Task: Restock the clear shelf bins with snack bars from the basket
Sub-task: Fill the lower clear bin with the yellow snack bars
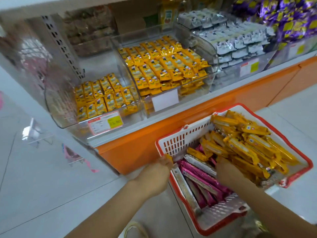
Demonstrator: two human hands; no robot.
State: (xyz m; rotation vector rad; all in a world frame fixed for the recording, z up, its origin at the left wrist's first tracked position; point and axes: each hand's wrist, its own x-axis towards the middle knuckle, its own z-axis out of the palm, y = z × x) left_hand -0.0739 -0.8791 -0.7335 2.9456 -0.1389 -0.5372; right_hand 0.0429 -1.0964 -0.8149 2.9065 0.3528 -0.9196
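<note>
A white basket with a red rim [178, 140] sits on the floor at lower right, holding a heap of yellow snack bars [247, 145] and pink bars [200, 176] beneath. My left hand [157, 170] grips the basket's near-left rim, a bit of yellow wrapper at its fingertips. My right hand [226, 170] reaches into the yellow heap, fingers curled among the bars; whether it holds one is hidden. On the shelf above, a clear bin at left [56, 107] is part filled with yellow bars, and the middle clear bin [120, 66] is piled high with them.
A third clear bin [212, 48] at right holds silver-wrapped bars. Purple packets [291, 18] fill the far right. An orange shelf base [137, 152] runs below the bins. Price labels [105, 123] hang on the bin fronts. Pale floor tiles [42, 194] spread to the left.
</note>
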